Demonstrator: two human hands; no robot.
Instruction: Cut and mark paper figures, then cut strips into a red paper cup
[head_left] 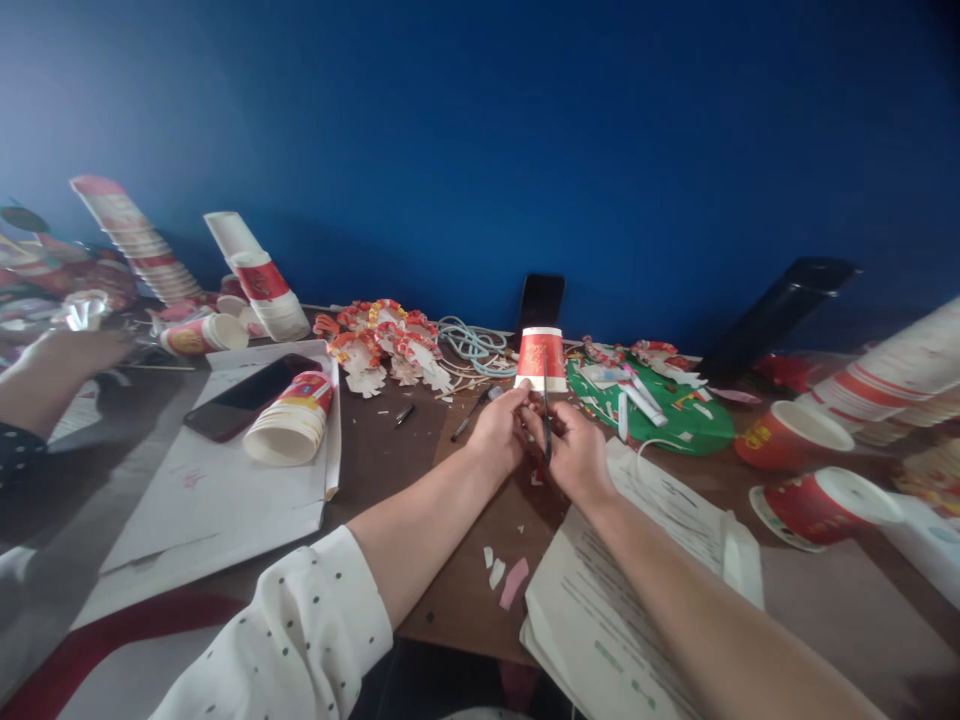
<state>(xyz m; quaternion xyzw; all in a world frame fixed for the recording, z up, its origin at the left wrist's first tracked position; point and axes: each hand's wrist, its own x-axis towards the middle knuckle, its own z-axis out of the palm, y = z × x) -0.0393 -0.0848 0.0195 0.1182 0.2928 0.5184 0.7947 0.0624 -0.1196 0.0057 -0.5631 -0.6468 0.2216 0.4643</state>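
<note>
In the middle of the head view a red paper cup (531,355) is upside down, its wide white rim toward me. My left hand (501,432) is closed at the cup's lower left edge, with thumb and fingertips at the rim. My right hand (579,455) is closed round slim dark scissors (547,428), whose narrow blade points up across the cup's front. The fingers of both hands nearly meet below the rim and partly hide the grip. Behind the cup a dark phone (543,298) leans upright against the blue wall.
Cut red-and-white paper pieces (390,340) lie left of the cup, a green sheet (694,425) with scraps to the right. Stacked cups (885,365), loose papers (600,610) and a black cylinder (776,315) stand or lie around. Another person's hand (67,365) is at far left.
</note>
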